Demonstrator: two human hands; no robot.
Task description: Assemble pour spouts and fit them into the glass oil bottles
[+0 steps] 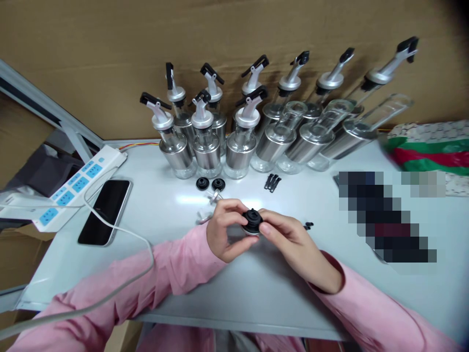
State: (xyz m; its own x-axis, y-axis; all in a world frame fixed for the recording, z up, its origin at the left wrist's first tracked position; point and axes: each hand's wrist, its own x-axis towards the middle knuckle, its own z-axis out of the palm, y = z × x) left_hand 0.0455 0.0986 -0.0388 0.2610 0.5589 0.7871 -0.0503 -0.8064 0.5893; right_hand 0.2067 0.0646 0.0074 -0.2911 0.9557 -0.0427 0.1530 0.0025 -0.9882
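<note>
Both hands hold one round black stopper (252,221) with a pale rim beneath it, above the front middle of the table. My left hand (227,231) grips its left side between thumb and fingers. On its right side, the fingers of my right hand (287,238) pinch the edge. Two more black stoppers (202,184) lie just beyond, before the bottles. Silver spout pieces (215,197) rest behind and beside my left hand, one partly hidden by it. Several small black levers (272,183) lie farther back, and tiny black parts (309,226) sit right of my right hand.
Glass and steel bottles (239,155) stand in rows at the back, most with silver spouts, three uncapped (311,139). A power strip (78,186), phone (105,212) and white cable are left. A patterned bag (432,151) and a pixelated area are right.
</note>
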